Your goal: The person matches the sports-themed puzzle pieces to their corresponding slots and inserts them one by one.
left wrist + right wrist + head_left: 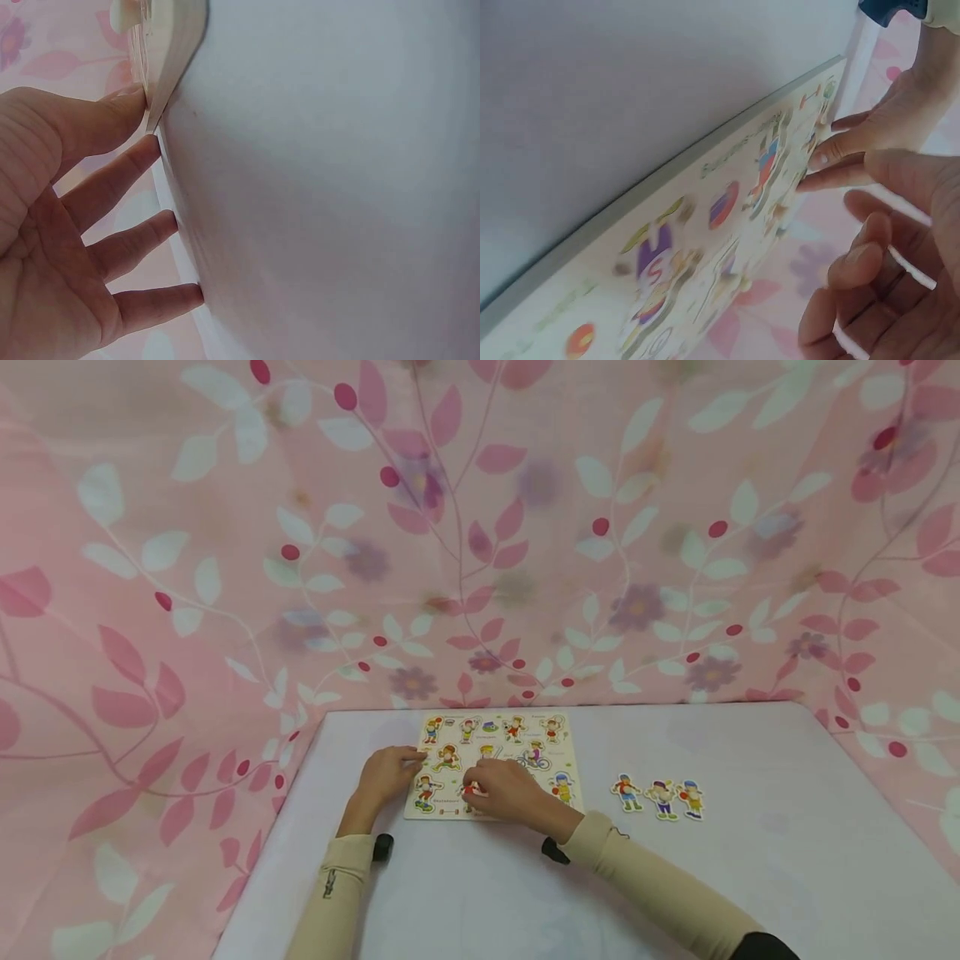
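A cream wooden puzzle board (498, 815) with printed sports figures lies on the table. My left hand (386, 772) is at its left edge. In the left wrist view my thumb (120, 124) is on the board's edge, and the spread fingertips touch the tabletop. Over the lower middle of the board is my right hand (513, 789), its fingers (859, 262) bent near a red figure (471, 790). Whether it pinches a piece is hidden. The right wrist view shows a purple figure (656, 259) on the board.
Three loose figure pieces lie right of the board: a boy in a red top (626, 792), a middle figure (662, 798) and a blue-capped one (692, 799). A white cloth covers the table (465, 910). Pink floral fabric (480, 543) hangs behind and beside it.
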Available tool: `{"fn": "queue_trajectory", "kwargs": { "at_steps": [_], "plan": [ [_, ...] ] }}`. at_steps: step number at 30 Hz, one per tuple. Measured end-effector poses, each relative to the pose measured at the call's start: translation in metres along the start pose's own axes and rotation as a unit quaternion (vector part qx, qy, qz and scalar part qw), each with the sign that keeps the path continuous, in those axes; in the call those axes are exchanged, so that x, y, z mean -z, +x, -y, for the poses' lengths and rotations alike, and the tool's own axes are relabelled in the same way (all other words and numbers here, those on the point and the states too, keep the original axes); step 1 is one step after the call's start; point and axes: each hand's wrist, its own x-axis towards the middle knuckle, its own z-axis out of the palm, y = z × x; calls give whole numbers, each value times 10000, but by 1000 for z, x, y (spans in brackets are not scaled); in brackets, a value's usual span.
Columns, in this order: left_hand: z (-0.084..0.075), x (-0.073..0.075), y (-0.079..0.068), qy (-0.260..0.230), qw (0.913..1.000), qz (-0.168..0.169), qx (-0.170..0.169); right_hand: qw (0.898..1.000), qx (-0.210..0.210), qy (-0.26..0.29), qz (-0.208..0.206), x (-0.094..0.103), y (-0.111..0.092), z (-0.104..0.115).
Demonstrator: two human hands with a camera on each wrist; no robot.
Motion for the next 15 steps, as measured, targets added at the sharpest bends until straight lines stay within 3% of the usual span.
{"fn": "queue_trajectory", "kwargs": {
  "at_steps": [4,15],
  "plan": [
    [0,1,0,-42,10000,38,68,9997,2,-67,-239,4,-11,-6],
    [0,1,1,-75,9999,68,95,9992,-245,-257,-199,20,-44,-27]
  ]
}}
